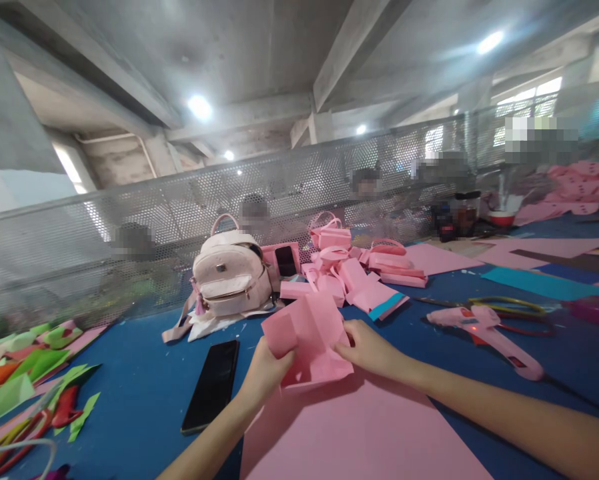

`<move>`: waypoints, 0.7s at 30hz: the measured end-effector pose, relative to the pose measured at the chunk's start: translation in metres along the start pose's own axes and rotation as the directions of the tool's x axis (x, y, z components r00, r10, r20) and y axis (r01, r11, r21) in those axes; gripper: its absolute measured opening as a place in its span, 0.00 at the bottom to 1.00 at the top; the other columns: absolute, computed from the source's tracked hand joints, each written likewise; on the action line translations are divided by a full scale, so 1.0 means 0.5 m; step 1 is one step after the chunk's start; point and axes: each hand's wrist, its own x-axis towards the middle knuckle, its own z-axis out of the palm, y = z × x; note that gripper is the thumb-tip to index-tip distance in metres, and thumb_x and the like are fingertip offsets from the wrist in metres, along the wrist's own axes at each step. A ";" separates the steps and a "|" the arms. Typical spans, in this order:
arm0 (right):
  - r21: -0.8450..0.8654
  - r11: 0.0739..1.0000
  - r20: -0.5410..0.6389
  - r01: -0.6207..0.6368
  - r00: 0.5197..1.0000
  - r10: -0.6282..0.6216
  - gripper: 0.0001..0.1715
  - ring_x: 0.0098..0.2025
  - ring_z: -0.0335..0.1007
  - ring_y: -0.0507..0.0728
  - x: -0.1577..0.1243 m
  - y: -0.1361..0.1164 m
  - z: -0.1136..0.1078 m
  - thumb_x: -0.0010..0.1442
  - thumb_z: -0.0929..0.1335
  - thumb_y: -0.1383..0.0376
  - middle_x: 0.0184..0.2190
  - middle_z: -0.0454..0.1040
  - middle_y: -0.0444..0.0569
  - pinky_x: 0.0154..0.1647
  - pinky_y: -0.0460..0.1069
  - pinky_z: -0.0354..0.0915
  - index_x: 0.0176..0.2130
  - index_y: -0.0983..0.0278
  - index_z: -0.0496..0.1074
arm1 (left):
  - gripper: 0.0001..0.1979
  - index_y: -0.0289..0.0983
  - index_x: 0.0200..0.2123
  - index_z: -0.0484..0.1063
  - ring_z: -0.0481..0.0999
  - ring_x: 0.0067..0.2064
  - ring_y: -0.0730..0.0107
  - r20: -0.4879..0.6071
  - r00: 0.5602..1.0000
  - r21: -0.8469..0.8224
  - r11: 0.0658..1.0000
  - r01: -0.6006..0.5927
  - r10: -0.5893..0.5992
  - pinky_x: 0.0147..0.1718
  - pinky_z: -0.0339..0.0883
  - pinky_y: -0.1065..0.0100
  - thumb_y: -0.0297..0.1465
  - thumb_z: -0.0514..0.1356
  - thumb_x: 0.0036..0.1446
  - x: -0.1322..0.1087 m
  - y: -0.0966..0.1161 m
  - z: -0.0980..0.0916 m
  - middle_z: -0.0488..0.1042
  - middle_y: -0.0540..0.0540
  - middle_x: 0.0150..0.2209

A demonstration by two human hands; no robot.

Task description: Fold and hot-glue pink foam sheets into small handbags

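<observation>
Both my hands hold a creased pink paper piece (307, 340) just above a large flat pink sheet (354, 433) on the blue table. My left hand (265, 373) pinches its left lower edge, fingers closed. My right hand (367, 348) grips its right edge, fingers closed too. The paper is partly folded, with fold lines showing.
A black phone (212, 385) lies left of my hands. A pink backpack (229, 275) and a pile of folded pink paper bags (352, 270) stand behind. A pink glue gun (484, 328) lies to the right. Green and red scraps with scissors (29, 400) lie far left. Other people sit behind a mesh fence (179, 213).
</observation>
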 end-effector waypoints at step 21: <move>-0.105 0.988 -0.051 0.116 0.991 -0.122 0.23 0.23 0.57 0.52 0.001 -0.004 -0.015 0.60 0.63 0.61 0.19 0.65 0.45 0.25 0.48 0.47 0.18 0.61 0.51 | 0.26 0.33 0.43 0.78 0.77 0.49 0.50 0.163 0.973 -0.146 0.971 0.189 -0.165 0.47 0.71 0.62 0.27 0.70 0.35 0.030 -0.007 -0.046 0.81 0.41 0.43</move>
